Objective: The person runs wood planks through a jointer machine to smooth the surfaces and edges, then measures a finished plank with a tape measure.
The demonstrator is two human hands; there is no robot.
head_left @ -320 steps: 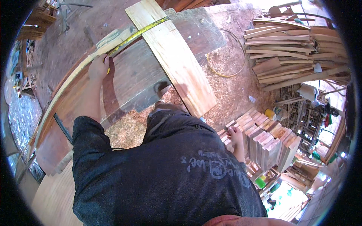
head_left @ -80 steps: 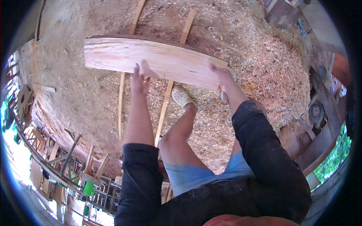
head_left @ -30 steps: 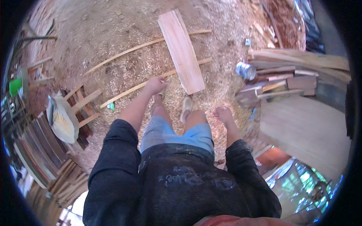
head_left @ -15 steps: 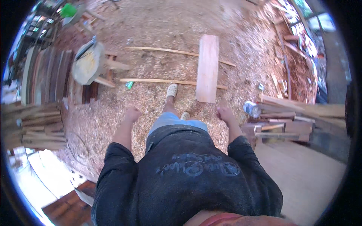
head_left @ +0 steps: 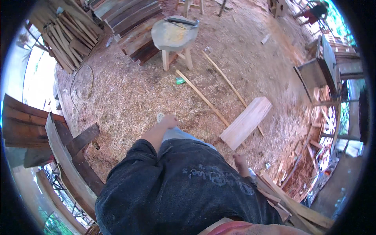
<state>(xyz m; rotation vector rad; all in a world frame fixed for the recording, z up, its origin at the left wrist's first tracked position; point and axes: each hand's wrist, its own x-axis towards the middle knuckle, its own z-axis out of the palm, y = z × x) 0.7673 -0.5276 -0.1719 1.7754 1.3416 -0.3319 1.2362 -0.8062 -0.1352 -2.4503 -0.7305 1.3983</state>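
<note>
My left hand (head_left: 169,122) hangs in front of my left hip with its fingers curled in and nothing visible in them. Lower at my right side is my right hand (head_left: 239,160), also loosely closed, with no object showing in it. Nearest to the right hand lies a pale, thick wooden plank (head_left: 246,123) on the shaving-covered ground. The plank rests across two thin wooden strips, a nearer strip (head_left: 201,96) and a farther strip (head_left: 225,79). Neither hand touches any of this wood.
Ahead stands a round-topped wooden stool (head_left: 160,34) carrying shavings and a long dark tool (head_left: 182,21). Beside it is a stack of dark planks (head_left: 131,17). Boards (head_left: 68,154) lean at my left; lumber (head_left: 301,211) lies at lower right. A cable loop (head_left: 93,80) lies on the ground.
My view has turned left, so the stool sits ahead and the plank lies to the right. Both hands remain empty and have swung slightly with my body.
</note>
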